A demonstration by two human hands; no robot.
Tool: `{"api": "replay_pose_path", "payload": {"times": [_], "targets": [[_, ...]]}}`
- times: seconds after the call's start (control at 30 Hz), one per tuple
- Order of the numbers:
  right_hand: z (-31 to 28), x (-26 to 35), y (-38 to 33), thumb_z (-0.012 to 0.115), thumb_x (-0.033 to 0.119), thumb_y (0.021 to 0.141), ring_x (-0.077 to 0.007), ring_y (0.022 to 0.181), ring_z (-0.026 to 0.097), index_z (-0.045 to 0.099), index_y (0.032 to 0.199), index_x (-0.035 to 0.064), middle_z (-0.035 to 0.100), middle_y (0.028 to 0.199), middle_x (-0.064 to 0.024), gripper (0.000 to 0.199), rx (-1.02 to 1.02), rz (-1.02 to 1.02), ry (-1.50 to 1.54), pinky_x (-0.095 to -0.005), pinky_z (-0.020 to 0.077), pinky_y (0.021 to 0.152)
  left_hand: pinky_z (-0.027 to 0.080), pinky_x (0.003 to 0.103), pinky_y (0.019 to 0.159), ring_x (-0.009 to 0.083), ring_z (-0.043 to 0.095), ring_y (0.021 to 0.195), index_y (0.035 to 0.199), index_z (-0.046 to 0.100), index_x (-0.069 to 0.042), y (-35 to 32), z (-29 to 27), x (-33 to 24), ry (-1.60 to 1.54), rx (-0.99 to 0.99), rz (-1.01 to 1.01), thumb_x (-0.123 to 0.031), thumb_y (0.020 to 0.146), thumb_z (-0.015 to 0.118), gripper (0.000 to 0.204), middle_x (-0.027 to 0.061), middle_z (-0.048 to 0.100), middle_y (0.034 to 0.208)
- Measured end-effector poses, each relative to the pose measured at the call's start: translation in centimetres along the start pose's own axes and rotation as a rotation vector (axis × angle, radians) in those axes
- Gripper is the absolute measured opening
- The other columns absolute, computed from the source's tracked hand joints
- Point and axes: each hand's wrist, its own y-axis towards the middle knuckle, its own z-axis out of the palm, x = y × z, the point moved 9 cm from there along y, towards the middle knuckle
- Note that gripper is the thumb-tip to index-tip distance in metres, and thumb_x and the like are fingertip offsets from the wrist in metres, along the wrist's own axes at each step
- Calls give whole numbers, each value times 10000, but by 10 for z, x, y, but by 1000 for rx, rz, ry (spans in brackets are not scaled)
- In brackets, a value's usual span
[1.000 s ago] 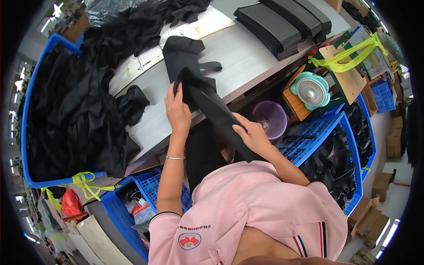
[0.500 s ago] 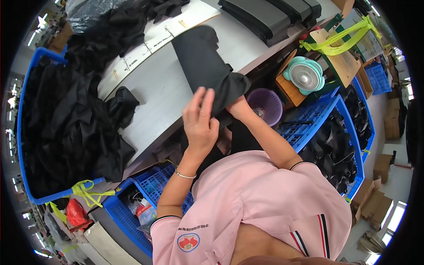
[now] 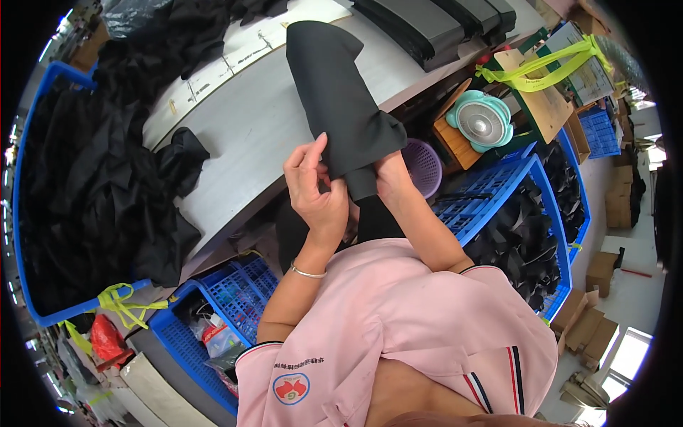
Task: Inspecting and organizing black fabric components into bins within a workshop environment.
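A black fabric piece (image 3: 334,92) reaches from the grey table toward my lap, smooth at its far end and bunched at the near right. My left hand (image 3: 316,186), a bangle on its wrist, is at the cloth's near left edge. Its thumb and bent fingers pinch that edge while the index finger points up along it. On the right side, my right hand (image 3: 390,174) grips the bunched part, and its fingers are mostly hidden by the folds. A short folded flap of the same black cloth hangs between the two hands.
Heaped black fabric (image 3: 92,185) fills a blue crate on the left. Grey-black stacked panels (image 3: 441,35) lie at the table's far side. To the right are a purple basket (image 3: 421,169), a teal fan (image 3: 484,119) and a blue crate (image 3: 491,203) with black scraps.
The black cloth has straightened, its far end now pointing further up the table. My left hand has come from hovering above it with spread fingers to its near edge, fingers now bent.
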Motion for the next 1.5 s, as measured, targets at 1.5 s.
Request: {"api": "replay_pose_path", "payload": {"times": [1.5], "targets": [[30,-82,26,573,112,811,-423,1140,552,624,1170,-53,599,1202,-230,398,138,-940,-1877,-469,447,1004,532,244,628,92,619,696,1142,678,39,-75,-20,176,-676,-187,-948,-46,944,517,269,32,685,868]]}}
